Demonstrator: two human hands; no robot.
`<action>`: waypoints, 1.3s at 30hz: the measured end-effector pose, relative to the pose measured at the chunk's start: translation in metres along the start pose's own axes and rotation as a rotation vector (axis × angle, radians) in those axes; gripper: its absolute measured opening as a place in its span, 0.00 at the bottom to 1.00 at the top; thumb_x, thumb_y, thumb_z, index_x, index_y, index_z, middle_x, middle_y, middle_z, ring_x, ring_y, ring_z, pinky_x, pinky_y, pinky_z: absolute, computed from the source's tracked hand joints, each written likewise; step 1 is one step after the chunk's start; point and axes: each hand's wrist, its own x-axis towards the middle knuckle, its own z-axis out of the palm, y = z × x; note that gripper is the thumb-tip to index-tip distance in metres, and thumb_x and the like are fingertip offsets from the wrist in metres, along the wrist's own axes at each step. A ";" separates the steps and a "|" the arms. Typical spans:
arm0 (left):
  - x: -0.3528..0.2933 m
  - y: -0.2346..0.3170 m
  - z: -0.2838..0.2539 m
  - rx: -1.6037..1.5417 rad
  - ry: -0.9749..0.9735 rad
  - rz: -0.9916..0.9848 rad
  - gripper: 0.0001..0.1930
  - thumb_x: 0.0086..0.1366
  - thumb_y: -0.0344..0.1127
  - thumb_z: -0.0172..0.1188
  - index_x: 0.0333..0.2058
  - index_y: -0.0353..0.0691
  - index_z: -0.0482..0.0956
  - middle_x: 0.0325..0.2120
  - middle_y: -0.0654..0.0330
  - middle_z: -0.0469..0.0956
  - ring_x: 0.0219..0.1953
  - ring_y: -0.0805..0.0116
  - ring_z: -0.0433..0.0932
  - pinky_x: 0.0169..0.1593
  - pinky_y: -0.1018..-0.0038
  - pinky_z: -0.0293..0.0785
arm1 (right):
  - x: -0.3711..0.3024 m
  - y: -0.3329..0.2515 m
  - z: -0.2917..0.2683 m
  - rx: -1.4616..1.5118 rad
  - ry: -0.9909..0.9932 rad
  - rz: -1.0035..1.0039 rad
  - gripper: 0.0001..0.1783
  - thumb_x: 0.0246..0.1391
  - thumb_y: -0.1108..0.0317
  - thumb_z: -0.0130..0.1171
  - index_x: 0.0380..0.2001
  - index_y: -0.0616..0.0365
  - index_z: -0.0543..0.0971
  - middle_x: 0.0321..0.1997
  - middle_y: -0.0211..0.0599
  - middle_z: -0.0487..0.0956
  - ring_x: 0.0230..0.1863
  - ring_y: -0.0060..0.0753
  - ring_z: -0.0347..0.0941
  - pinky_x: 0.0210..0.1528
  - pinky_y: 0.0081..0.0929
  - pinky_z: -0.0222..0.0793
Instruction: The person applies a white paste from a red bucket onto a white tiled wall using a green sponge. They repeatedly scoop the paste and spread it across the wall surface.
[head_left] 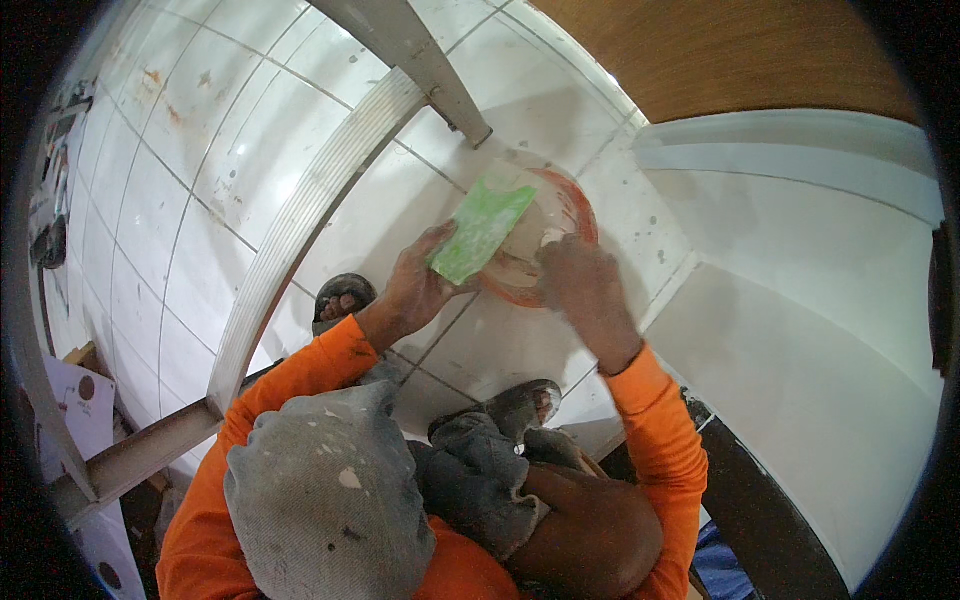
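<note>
Bright, whitish light falls over the glossy white tiled floor (225, 170), with pale glare toward the upper left. Soft-edged grey shadows lie beside the ribbed grey metal ladder step (295, 225) and across the smooth white panel (790, 300) at right. Motion blur smears the bare right hand (590, 285). Fisheye distortion bows straight edges; the grainy corners sink into black, and objects along the far-left rim look dim and indistinct.
</note>
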 end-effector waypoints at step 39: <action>-0.001 0.007 0.033 0.041 0.085 0.049 0.23 0.76 0.47 0.43 0.62 0.40 0.67 0.60 0.51 0.73 0.62 0.51 0.73 0.63 0.38 0.70 | 0.003 0.096 0.057 0.509 -0.020 -0.428 0.19 0.50 0.64 0.66 0.48 0.53 0.84 0.42 0.42 0.85 0.41 0.45 0.81 0.43 0.37 0.78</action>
